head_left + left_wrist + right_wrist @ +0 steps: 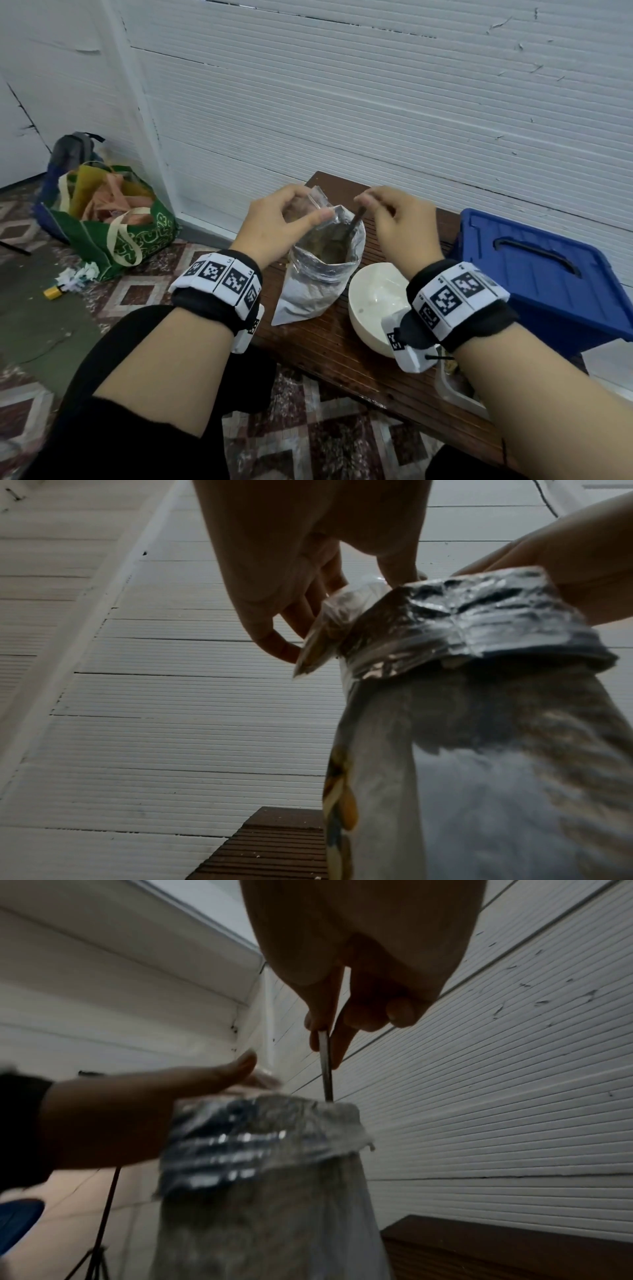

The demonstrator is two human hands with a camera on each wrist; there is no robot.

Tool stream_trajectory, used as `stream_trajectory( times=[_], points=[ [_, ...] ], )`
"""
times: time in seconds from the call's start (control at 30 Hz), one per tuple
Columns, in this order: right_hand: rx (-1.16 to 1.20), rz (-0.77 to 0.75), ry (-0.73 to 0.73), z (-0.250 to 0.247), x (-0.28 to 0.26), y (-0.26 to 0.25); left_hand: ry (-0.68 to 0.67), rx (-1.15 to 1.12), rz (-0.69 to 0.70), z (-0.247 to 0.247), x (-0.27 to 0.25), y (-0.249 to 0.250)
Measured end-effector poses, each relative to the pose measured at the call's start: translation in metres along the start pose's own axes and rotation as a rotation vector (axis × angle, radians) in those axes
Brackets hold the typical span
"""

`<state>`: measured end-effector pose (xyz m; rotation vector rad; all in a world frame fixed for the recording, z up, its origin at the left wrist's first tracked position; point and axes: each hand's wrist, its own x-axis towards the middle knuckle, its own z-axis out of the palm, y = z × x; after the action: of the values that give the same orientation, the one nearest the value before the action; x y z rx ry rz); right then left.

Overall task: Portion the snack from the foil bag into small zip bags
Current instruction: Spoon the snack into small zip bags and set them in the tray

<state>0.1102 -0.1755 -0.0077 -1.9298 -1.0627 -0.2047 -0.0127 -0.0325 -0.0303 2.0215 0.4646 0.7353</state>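
A silver foil bag (pixel 313 284) stands upright on the brown table (pixel 342 346), its top rolled down into a cuff (pixel 472 620) and brown snack showing inside. My left hand (pixel 274 222) holds a small clear zip bag (pixel 317 204) at the foil bag's far left rim; the zip bag (pixel 322 639) has some snack in it. My right hand (pixel 387 219) pinches the handle of a metal spoon (pixel 356 222), whose bowl is down inside the foil bag. In the right wrist view the spoon handle (pixel 325 1066) runs from my fingertips into the bag (pixel 267 1177).
A white bowl (pixel 371 305) sits right of the foil bag, under my right wrist. A blue plastic crate (pixel 548 274) stands at the table's right end. A clear container (pixel 455 387) lies near the front edge. A green tote bag (pixel 113 219) is on the floor, left.
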Motion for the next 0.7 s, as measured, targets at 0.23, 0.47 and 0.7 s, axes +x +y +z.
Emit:
stream_trajectory(
  times=[0.23, 0.47, 0.7],
  points=[
    [-0.078, -0.128, -0.159, 0.016, -0.017, 0.004, 0.001, -0.003, 0.017, 0.001, 0.001, -0.004],
    [0.091, 0.194, -0.108, 0.016, -0.013, 0.007, 0.002, 0.048, -0.007, 0.001, 0.001, -0.005],
    [0.177, 0.415, 0.107, 0.008, -0.005, 0.013, 0.001, 0.033, -0.009, 0.0, 0.0, -0.001]
  ],
)
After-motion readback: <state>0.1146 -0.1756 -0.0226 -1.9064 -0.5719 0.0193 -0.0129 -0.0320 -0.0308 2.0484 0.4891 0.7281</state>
